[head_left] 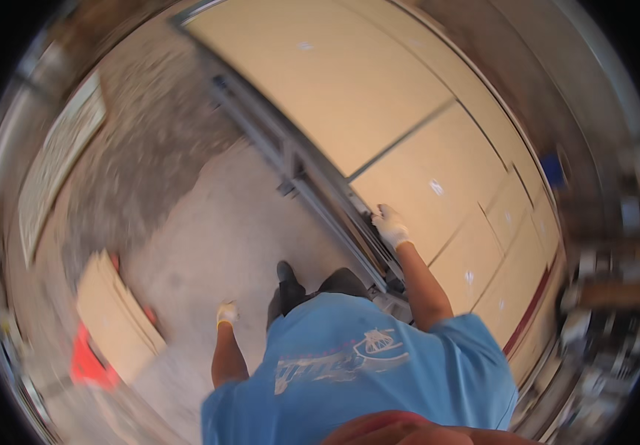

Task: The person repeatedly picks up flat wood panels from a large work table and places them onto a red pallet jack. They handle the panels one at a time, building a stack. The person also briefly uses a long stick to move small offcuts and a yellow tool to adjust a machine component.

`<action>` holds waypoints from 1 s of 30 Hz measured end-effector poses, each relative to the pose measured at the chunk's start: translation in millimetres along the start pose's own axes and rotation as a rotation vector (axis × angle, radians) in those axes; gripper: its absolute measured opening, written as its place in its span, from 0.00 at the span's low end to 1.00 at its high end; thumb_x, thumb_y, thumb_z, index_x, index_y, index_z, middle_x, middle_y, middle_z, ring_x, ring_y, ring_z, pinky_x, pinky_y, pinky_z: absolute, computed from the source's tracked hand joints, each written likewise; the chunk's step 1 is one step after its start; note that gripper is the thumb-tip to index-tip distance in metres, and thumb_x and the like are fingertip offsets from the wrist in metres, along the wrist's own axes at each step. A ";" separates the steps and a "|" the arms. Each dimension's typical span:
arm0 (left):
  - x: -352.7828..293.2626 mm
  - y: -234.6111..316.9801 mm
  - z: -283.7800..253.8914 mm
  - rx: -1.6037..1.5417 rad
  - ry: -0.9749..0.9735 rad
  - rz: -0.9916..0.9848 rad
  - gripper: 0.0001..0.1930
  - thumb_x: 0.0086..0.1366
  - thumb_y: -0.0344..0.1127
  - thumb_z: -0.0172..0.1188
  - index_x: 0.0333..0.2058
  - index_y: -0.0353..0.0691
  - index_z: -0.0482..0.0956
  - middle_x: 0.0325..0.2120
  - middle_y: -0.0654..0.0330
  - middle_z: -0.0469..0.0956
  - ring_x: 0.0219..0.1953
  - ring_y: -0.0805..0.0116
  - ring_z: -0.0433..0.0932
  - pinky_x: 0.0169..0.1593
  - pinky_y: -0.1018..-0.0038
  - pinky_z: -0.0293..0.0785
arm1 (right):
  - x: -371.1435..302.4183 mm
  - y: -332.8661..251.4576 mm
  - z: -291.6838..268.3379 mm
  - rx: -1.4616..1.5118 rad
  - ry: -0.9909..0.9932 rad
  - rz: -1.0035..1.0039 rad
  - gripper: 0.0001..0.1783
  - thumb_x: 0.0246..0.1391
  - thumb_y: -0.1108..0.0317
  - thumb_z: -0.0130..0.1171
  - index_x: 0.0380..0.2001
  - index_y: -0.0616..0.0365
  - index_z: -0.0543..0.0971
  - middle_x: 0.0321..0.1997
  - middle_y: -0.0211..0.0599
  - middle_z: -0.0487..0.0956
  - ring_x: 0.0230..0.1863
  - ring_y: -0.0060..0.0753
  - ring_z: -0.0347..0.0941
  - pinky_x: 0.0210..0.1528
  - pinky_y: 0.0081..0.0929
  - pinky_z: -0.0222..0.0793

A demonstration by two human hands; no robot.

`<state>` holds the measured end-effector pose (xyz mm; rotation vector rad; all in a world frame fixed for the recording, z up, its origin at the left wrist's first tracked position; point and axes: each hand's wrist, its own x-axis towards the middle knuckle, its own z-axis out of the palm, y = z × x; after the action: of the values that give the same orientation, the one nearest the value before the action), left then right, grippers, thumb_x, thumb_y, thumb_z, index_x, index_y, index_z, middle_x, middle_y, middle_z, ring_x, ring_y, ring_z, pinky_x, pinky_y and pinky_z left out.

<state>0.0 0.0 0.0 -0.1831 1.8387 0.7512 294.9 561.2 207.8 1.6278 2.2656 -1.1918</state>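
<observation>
Concrete floor (209, 245), workshop. Right hand (392, 226), gloved, fingers curled, presses on the near edge of pale board (423, 185); left hand (226, 313) hangs free, grip unclear. Step: positioning board; next likely needs both hands.

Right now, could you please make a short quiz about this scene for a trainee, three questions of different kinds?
1. True or false: the right hand rests at the edge of the pale panels.
2. What does the left hand hold? A) a hammer B) nothing C) a panel
3. Fill in: both hands wear ____ gloves.

Key: 1 true; 2 B, it hangs free above the concrete floor; 3 white.
</observation>
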 end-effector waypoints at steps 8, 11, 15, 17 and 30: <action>59.4 267.0 1.2 -0.259 0.125 0.178 0.20 0.71 0.36 0.53 0.55 0.28 0.72 0.46 0.45 0.82 0.37 0.57 0.84 0.36 0.66 0.82 | 22.4 5.5 -28.0 -0.047 0.171 0.013 0.31 0.58 0.56 0.56 0.61 0.62 0.73 0.62 0.56 0.75 0.64 0.55 0.70 0.67 0.40 0.64; 52.5 339.7 61.9 -0.106 0.107 0.213 0.21 0.72 0.38 0.55 0.56 0.27 0.73 0.49 0.45 0.81 0.40 0.57 0.85 0.41 0.66 0.84 | 60.7 -7.4 -21.6 -0.077 0.211 -0.109 0.31 0.56 0.59 0.57 0.60 0.63 0.73 0.61 0.56 0.75 0.64 0.55 0.70 0.67 0.41 0.65; 25.7 430.4 129.4 0.247 -0.246 0.536 0.17 0.68 0.37 0.59 0.50 0.31 0.79 0.39 0.56 0.82 0.35 0.67 0.82 0.37 0.71 0.81 | 107.7 -39.2 3.9 -0.111 0.317 -0.215 0.32 0.53 0.61 0.60 0.60 0.65 0.72 0.62 0.57 0.74 0.65 0.55 0.68 0.67 0.42 0.64; 13.6 471.0 145.3 0.313 -0.276 0.563 0.16 0.67 0.36 0.58 0.49 0.31 0.79 0.39 0.56 0.82 0.35 0.68 0.83 0.38 0.72 0.80 | 125.9 -58.2 3.4 -0.120 0.285 -0.193 0.34 0.51 0.61 0.63 0.60 0.67 0.71 0.63 0.57 0.73 0.66 0.55 0.68 0.68 0.42 0.64; 170.0 710.3 76.3 0.134 -0.003 0.615 0.17 0.66 0.39 0.59 0.49 0.35 0.81 0.41 0.53 0.84 0.39 0.64 0.84 0.43 0.68 0.81 | 181.1 -141.9 7.2 -0.082 0.355 0.326 0.41 0.49 0.63 0.66 0.62 0.74 0.64 0.66 0.65 0.67 0.66 0.64 0.64 0.70 0.47 0.61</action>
<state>-336.2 641.5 121.3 0.4927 1.9485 1.0341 97.0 676.8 187.0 2.2116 2.0730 -0.7746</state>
